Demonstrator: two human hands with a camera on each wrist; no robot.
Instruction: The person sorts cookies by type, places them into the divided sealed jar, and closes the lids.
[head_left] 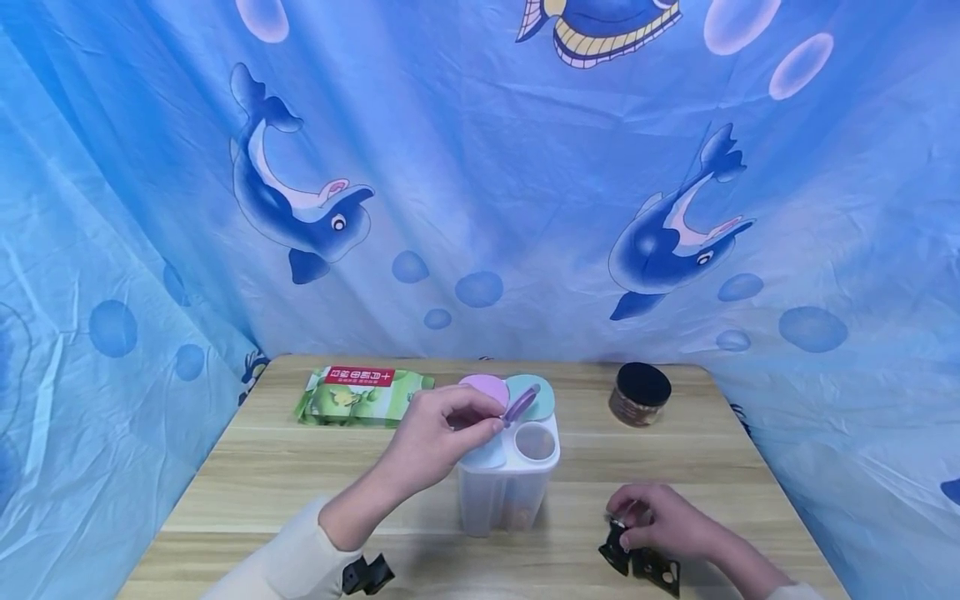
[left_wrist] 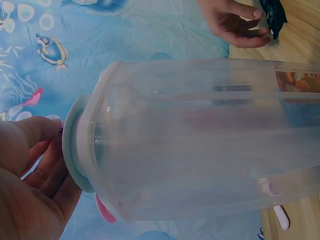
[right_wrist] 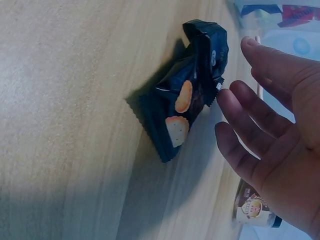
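A clear storage container [head_left: 502, 496] with several round lids in its white top stands mid-table. My left hand [head_left: 438, 429] pinches the edge of a raised purple lid [head_left: 522, 404] between thumb and fingers, beside the uncovered round opening [head_left: 535, 442]. Pink, mint [head_left: 534, 392] and pale blue lids lie closed around it. In the left wrist view, the left hand [left_wrist: 40, 175] is close beside the mint lid. My right hand [right_wrist: 275, 120] has its fingers parted, fingertips right at the edge of a dark snack packet [right_wrist: 187, 95] printed with crackers. That packet stands bent over the table.
At the back left lies a green soft pack [head_left: 360, 396] with a red label. A jar [head_left: 639, 396] with a black lid stands at the back right. Black wrist mounts [head_left: 367, 575] show at both wrists. A blue sea-print curtain [head_left: 480, 208] hangs behind the table.
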